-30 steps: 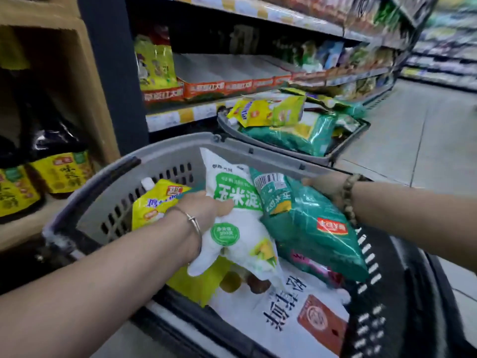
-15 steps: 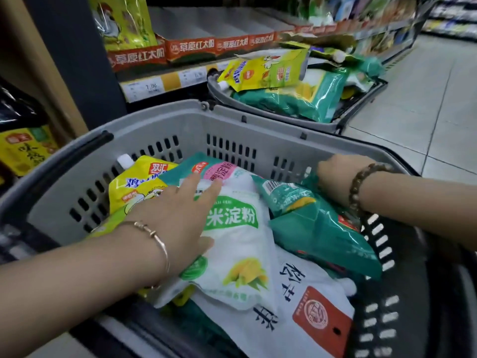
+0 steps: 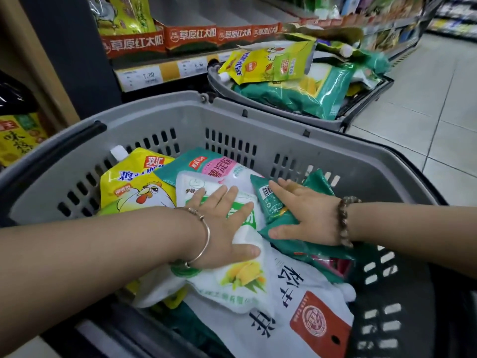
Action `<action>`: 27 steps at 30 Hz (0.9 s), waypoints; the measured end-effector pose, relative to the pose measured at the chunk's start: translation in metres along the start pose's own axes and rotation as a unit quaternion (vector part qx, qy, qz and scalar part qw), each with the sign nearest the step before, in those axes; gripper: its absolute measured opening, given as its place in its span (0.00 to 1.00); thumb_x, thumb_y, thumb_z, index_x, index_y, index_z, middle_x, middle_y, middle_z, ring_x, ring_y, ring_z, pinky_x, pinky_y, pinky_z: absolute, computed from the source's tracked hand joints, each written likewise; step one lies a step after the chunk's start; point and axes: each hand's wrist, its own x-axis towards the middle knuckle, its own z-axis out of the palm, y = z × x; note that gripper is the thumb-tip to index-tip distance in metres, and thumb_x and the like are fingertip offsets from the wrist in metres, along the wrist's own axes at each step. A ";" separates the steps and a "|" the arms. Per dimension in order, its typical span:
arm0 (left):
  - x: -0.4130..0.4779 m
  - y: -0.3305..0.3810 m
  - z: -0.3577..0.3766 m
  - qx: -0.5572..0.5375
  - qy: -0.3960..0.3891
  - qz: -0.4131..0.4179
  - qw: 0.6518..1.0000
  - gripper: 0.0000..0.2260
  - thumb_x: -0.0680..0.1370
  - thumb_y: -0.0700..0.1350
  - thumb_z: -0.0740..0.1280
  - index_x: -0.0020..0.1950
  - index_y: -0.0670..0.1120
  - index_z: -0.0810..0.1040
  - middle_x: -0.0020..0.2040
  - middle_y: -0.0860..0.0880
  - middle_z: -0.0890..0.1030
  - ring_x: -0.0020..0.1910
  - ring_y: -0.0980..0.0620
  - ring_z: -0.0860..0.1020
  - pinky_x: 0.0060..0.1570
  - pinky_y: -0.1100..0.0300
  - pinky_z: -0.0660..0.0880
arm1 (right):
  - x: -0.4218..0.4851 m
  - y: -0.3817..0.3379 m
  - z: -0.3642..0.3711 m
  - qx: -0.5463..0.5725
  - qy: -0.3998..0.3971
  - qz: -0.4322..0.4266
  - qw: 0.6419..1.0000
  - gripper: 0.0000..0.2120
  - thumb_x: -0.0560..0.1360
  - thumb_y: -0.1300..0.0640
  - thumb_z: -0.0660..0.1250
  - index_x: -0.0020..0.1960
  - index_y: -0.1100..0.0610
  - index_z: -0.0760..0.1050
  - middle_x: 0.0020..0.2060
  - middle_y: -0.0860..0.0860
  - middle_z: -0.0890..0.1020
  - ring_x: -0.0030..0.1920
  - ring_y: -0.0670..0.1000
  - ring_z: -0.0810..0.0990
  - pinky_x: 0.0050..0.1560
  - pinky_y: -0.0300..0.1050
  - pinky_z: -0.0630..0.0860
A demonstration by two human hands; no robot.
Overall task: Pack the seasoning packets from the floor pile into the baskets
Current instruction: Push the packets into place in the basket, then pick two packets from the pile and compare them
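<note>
My left hand (image 3: 224, 228) spread flat, pressing the white starch packet (image 3: 245, 277) | my right hand (image 3: 307, 215) fingers straight, palm down on the green packet (image 3: 271, 208) | both forearms reach in, level | packets side by side in the grey basket (image 3: 180, 120)

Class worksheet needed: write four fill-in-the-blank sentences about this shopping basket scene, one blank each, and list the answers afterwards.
1. The left hand presses flat on the white packet, which is printed with yellow ____.
2. The right hand rests on the barcoded packet, which is coloured ____.
3. The yellow pouch in the near basket shows a cartoon ____.
4. The beaded bracelet sits on the ____ wrist.

Answers: corn; green; chicken; right
</note>
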 end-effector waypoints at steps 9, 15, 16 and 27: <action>-0.003 0.003 0.007 -0.010 -0.015 -0.001 1.000 0.35 0.74 0.70 0.45 0.72 0.58 0.29 0.73 0.48 0.26 0.72 0.48 0.27 0.70 0.45 0.31 | -0.002 -0.005 0.016 -0.122 -0.035 -0.016 0.992 0.51 0.65 0.22 0.51 0.71 0.47 0.24 0.72 0.52 0.29 0.74 0.52 0.33 0.72 0.51 0.38; -0.004 0.002 0.004 -0.033 -0.008 0.004 0.999 0.35 0.75 0.70 0.46 0.73 0.58 0.31 0.73 0.48 0.28 0.72 0.48 0.28 0.70 0.46 0.30 | -0.004 -0.007 0.015 -0.111 -0.024 -0.003 0.994 0.50 0.65 0.22 0.50 0.72 0.45 0.26 0.73 0.50 0.31 0.74 0.51 0.35 0.71 0.49 0.38; -0.004 0.002 0.003 -0.037 -0.008 0.006 0.999 0.36 0.75 0.70 0.46 0.73 0.58 0.31 0.73 0.48 0.28 0.72 0.48 0.29 0.70 0.47 0.30 | -0.004 -0.008 0.014 -0.107 -0.026 -0.001 0.994 0.51 0.65 0.22 0.50 0.72 0.45 0.26 0.73 0.50 0.31 0.75 0.51 0.35 0.72 0.49 0.39; -0.049 -0.048 -0.027 -0.304 0.203 0.015 0.931 0.38 0.75 0.61 0.61 0.76 0.56 0.41 0.78 0.51 0.41 0.76 0.54 0.46 0.70 0.61 0.49 | -0.006 -0.057 -0.034 -0.012 0.079 -0.041 0.996 0.38 0.75 0.34 0.49 0.74 0.45 0.31 0.76 0.49 0.39 0.75 0.49 0.53 0.72 0.44 0.55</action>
